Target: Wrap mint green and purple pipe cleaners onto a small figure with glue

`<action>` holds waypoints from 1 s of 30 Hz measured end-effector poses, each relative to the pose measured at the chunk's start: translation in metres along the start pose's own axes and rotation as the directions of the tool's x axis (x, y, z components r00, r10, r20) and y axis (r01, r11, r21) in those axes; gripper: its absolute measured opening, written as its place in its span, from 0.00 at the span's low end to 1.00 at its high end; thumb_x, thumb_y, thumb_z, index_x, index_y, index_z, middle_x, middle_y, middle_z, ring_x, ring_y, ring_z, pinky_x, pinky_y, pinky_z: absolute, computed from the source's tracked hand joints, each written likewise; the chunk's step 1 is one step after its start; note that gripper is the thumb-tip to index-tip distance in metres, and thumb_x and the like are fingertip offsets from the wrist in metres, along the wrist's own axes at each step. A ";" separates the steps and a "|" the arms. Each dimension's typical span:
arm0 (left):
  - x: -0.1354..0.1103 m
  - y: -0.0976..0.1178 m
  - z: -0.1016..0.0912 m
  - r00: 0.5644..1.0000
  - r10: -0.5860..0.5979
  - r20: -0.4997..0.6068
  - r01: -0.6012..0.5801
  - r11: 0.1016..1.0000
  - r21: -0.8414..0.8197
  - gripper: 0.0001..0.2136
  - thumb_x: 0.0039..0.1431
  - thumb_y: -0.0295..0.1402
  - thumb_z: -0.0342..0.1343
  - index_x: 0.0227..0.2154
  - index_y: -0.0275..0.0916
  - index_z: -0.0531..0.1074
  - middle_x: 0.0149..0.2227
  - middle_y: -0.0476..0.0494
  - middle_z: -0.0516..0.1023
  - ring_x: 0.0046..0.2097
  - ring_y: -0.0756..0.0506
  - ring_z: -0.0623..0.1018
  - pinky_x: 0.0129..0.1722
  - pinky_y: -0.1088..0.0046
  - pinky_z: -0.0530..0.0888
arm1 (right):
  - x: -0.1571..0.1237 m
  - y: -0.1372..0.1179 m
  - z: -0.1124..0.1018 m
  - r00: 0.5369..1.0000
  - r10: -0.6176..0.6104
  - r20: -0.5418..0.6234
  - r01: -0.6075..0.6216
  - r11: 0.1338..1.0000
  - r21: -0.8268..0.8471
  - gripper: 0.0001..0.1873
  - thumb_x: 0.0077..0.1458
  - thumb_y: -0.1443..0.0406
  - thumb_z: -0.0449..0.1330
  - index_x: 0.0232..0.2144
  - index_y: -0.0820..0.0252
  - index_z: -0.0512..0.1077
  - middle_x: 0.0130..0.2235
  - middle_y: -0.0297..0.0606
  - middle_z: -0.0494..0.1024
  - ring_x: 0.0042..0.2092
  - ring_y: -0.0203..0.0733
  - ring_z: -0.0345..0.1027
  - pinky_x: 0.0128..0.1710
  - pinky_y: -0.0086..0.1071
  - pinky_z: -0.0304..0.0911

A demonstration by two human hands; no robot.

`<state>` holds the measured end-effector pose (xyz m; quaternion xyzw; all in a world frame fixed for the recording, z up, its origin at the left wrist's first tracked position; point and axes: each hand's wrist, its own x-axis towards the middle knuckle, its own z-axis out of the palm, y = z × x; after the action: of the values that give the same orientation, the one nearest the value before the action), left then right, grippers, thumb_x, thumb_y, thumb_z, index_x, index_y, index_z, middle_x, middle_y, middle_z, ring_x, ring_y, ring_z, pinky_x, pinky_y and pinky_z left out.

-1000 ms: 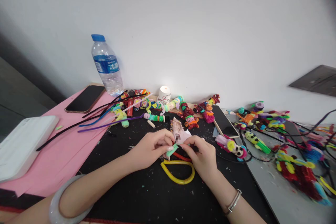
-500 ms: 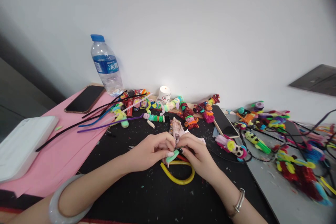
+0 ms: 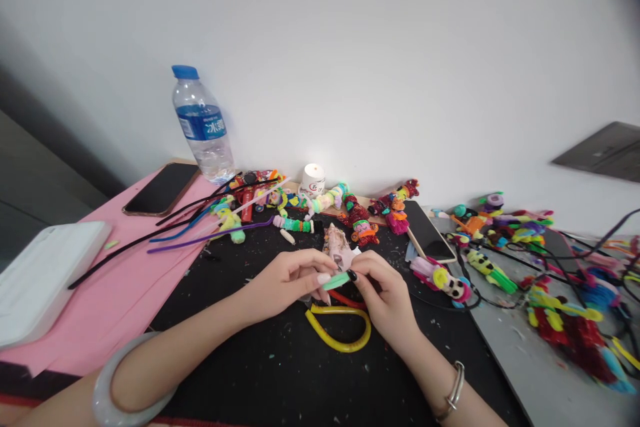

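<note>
My left hand [image 3: 285,282] and my right hand [image 3: 383,295] meet over the black mat [image 3: 280,373] at the table's middle. Between their fingertips they pinch a short mint-green pipe cleaner piece [image 3: 336,280], fingers of both hands closed on it. Just behind the fingers stands a small pale pink pipe-cleaner figure [image 3: 338,246]; whether a hand grips it I cannot tell. A yellow pipe-cleaner loop [image 3: 340,333] and a red piece [image 3: 345,299] lie on the mat under the hands.
A water bottle [image 3: 203,125], a dark phone [image 3: 163,188] on pink paper [image 3: 120,287] and long pipe cleaners [image 3: 200,227] lie left. A white box [image 3: 43,277] sits far left. Several colourful figures [image 3: 360,217], a second phone [image 3: 425,230] and cables [image 3: 575,260] crowd the right.
The green piece has been turned from slanting down to nearly level and lifted a little. My right hand's fingers have shifted along it; both hands stay in place.
</note>
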<state>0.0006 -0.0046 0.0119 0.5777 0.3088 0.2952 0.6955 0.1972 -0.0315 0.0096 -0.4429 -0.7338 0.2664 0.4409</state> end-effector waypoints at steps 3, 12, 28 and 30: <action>0.000 -0.001 0.002 0.999 0.032 -0.028 -0.031 0.998 0.052 0.13 0.49 0.32 0.61 0.39 0.37 0.72 0.31 0.47 0.76 0.32 0.48 0.77 0.33 0.73 0.73 | -0.002 0.000 0.001 0.999 -0.025 -0.037 0.024 0.999 -0.021 0.09 0.57 0.71 0.52 0.29 0.59 0.70 0.31 0.37 0.70 0.34 0.39 0.66 0.33 0.33 0.62; 0.000 -0.001 0.001 0.991 0.068 -0.116 -0.045 0.980 0.193 0.09 0.53 0.32 0.56 0.36 0.36 0.76 0.28 0.45 0.79 0.30 0.47 0.78 0.32 0.74 0.74 | -0.003 -0.002 0.002 0.995 -0.078 -0.062 0.072 0.993 -0.090 0.09 0.57 0.72 0.52 0.30 0.59 0.70 0.30 0.37 0.70 0.33 0.39 0.65 0.32 0.33 0.62; 0.000 0.001 -0.002 0.981 0.157 -0.112 -0.112 0.937 0.332 0.09 0.56 0.32 0.53 0.36 0.36 0.77 0.27 0.45 0.79 0.28 0.48 0.78 0.29 0.76 0.73 | -0.002 0.001 0.004 0.999 -0.025 0.042 0.029 0.996 -0.090 0.08 0.54 0.71 0.56 0.35 0.57 0.73 0.34 0.37 0.75 0.37 0.40 0.70 0.37 0.32 0.65; 0.000 0.000 -0.002 0.978 0.180 -0.102 -0.133 0.926 0.354 0.09 0.56 0.32 0.53 0.35 0.36 0.77 0.27 0.45 0.79 0.28 0.48 0.78 0.29 0.76 0.74 | -0.001 0.001 0.004 0.998 -0.021 0.051 0.025 0.997 -0.079 0.08 0.55 0.71 0.56 0.34 0.57 0.73 0.33 0.37 0.75 0.36 0.39 0.70 0.36 0.31 0.65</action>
<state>-0.0012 -0.0035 0.0120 0.6926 0.3540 0.3289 0.5356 0.1945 -0.0323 0.0064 -0.4447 -0.7598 0.2430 0.4073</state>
